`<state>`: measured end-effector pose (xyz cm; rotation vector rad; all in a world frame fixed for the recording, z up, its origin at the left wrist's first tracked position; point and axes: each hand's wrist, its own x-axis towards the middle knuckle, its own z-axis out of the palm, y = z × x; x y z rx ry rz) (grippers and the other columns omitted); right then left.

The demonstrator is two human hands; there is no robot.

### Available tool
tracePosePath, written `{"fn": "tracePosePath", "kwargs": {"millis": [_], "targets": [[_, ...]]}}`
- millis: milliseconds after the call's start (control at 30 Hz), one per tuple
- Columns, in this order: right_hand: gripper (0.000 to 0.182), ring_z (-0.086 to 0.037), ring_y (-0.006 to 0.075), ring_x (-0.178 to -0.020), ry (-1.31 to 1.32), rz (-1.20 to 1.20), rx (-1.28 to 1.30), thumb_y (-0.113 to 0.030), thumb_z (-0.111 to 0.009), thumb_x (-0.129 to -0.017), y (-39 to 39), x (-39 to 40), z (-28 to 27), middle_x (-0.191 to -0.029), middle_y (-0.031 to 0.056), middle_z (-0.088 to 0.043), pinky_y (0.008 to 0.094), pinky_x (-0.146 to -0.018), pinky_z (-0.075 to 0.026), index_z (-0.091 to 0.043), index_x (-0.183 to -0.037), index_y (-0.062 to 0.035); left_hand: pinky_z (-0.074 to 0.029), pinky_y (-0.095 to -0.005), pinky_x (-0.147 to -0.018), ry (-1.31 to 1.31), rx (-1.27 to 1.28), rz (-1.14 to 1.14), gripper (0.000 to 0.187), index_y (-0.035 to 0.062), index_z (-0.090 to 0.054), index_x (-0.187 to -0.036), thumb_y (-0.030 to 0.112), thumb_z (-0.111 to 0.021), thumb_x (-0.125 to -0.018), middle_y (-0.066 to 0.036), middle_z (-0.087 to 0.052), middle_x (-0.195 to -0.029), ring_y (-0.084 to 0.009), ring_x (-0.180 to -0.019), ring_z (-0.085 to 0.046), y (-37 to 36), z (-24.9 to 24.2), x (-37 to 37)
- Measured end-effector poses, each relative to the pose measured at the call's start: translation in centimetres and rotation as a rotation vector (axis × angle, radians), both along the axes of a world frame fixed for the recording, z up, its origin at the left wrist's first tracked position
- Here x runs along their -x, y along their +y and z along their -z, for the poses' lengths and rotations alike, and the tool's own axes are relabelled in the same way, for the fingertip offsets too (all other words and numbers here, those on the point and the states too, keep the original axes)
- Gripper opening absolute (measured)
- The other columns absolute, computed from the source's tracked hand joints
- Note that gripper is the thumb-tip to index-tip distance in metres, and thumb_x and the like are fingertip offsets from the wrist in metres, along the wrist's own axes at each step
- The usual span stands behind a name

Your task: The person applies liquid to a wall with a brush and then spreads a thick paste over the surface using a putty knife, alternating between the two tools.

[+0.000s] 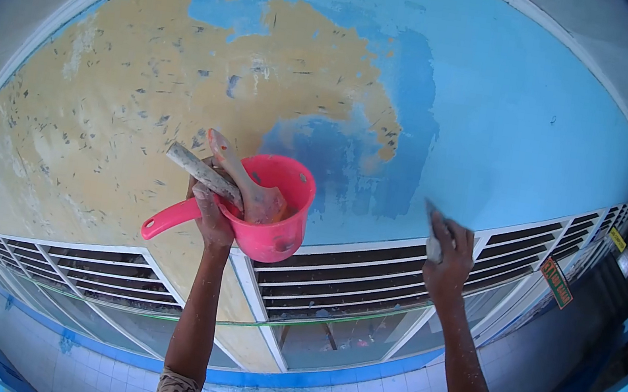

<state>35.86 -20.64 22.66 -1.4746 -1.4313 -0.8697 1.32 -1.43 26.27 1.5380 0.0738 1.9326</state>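
My left hand (212, 218) is closed around a pink plastic dipper (269, 244) at its handle side, holding it up before the wall. A paintbrush (228, 158) with a worn handle leans inside the dipper. Beside it a pale, paint-stained stick-like handle (201, 169) rests across the rim near my fingers; its other end is hidden. My right hand (449, 265) grips a scraper (433, 247), with its thin dark blade pointing up toward the wall. The blade looks slightly blurred and apart from the surface.
The wall (519, 104) is light blue at right, with darker, wet-looking blue in the middle. Bare tan patches (128, 90) cover the left. Louvred windows (351, 277) run below. A small sign (555, 283) hangs at right. Far beneath lies a tiled floor (97, 370).
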Motion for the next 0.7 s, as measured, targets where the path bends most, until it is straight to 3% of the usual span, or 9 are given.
{"fn": "tracePosePath", "kwargs": {"millis": [33, 100, 233, 333, 400, 533, 600, 633, 700], "targets": [[0.084, -0.058, 0.0383, -0.106, -0.008, 0.009, -0.001, 0.012, -0.069, -0.059, 0.3, -0.3, -2.0, -0.114, 0.0120, -0.064, 0.0471, -0.090, -0.052, -0.061, -0.138, -0.0131, -0.045, -0.0361, -0.095, 0.045, -0.011, 0.009, 0.077, -0.0005, -0.042, -0.138, 0.067, -0.034, -0.102, -0.012, -0.057, -0.119, -0.0218, -0.107, -0.056, 0.6, -0.1, -0.2], [0.089, -0.057, 0.0356, -0.120, -0.104, -0.012, -0.075, 0.015, -0.068, -0.060, 1.3, -0.5, -5.3, -0.131, 0.0103, -0.063, 0.0477, -0.100, -0.049, -0.057, -0.143, -0.0136, -0.045, -0.0362, -0.095, 0.030, -0.035, 0.017, 0.079, -0.0006, -0.042, -0.137, 0.068, -0.035, -0.101, -0.012, -0.057, -0.119, -0.0220, -0.107, -0.056, 1.4, -1.4, -1.5], [0.090, -0.052, 0.0280, -0.133, -0.250, 0.070, -0.075, 0.013, -0.072, -0.062, 5.3, -0.7, -8.1, -0.143, 0.0065, -0.058, 0.0490, -0.109, -0.044, -0.054, -0.146, -0.0153, -0.045, -0.0364, -0.095, -0.007, -0.077, 0.009, 0.077, -0.0017, -0.044, -0.135, 0.067, -0.032, -0.102, -0.011, -0.057, -0.120, -0.0217, -0.107, -0.056, 2.9, -4.6, -3.1], [0.091, -0.051, 0.0284, -0.135, -0.321, 0.058, -0.117, 0.012, -0.074, -0.063, 8.8, -0.7, -8.4, -0.145, 0.0051, -0.057, 0.0500, -0.112, -0.042, -0.052, -0.147, -0.0152, -0.046, -0.0365, -0.094, -0.013, -0.056, 0.027, 0.074, -0.0026, -0.049, -0.130, 0.064, -0.030, -0.104, -0.011, -0.059, -0.115, -0.0217, -0.104, -0.057, 3.7, -6.3, -3.1], [0.092, -0.050, 0.0291, -0.135, -0.338, 0.091, -0.106, 0.007, -0.079, -0.062, 10.3, -0.6, -8.0, -0.146, 0.0049, -0.056, 0.0522, -0.114, -0.039, -0.051, -0.147, -0.0151, -0.045, -0.0274, -0.067, -0.142, 0.022, 0.127, 0.063, -0.0009, -0.055, -0.114, 0.058, -0.035, -0.105, -0.007, -0.060, -0.083, -0.0143, -0.073, -0.057, 4.1, -6.9, -3.1], [0.097, -0.045, 0.0293, -0.140, -0.301, 0.163, -0.147, 0.001, -0.086, -0.056, 12.4, -0.3, -7.0, -0.146, 0.0038, -0.056, 0.0561, -0.115, -0.035, -0.052, -0.147, -0.0158, -0.042, -0.0276, -0.064, -0.139, -0.031, 0.135, 0.069, 0.0009, -0.054, -0.104, 0.066, -0.033, -0.102, -0.005, -0.057, -0.078, -0.0154, -0.068, -0.053, 4.9, -7.2, -2.7], [0.097, -0.054, 0.0312, -0.124, -0.315, 0.152, -0.173, 0.001, -0.085, -0.058, 12.4, 0.0, -6.7, -0.144, 0.0018, -0.058, 0.0513, -0.104, -0.043, -0.052, -0.148, -0.0163, -0.041, -0.0273, -0.063, -0.107, -0.043, 0.202, 0.066, 0.0010, -0.055, -0.100, 0.066, -0.040, -0.099, -0.005, -0.056, -0.076, -0.0157, -0.067, -0.052, 5.4, -7.4, -1.8], [0.097, -0.054, 0.0312, -0.124, -0.314, 0.158, -0.175, 0.001, -0.085, -0.058, 12.3, 0.1, -6.5, -0.144, 0.0018, -0.058, 0.0513, -0.104, -0.043, -0.052, -0.148, -0.0163, -0.040, -0.0272, -0.062, -0.087, -0.095, 0.234, 0.063, 0.0013, -0.055, -0.097, 0.063, -0.043, -0.098, -0.005, -0.056, -0.075, -0.0157, -0.067, -0.052, 5.8, -7.7, -1.5], [0.093, -0.055, 0.0282, -0.097, -0.334, 0.242, -0.161, 0.000, -0.084, -0.060, 12.0, 0.3, -6.4, -0.143, 0.0011, -0.059, 0.0446, -0.086, -0.044, -0.055, -0.147, -0.0167, -0.040, -0.0289, -0.061, -0.064, -0.149, 0.269, 0.053, 0.0021, -0.056, -0.089, 0.055, -0.051, -0.094, -0.007, -0.055, -0.075, -0.0175, -0.066, -0.052, 6.1, -7.8, -1.4]]}}
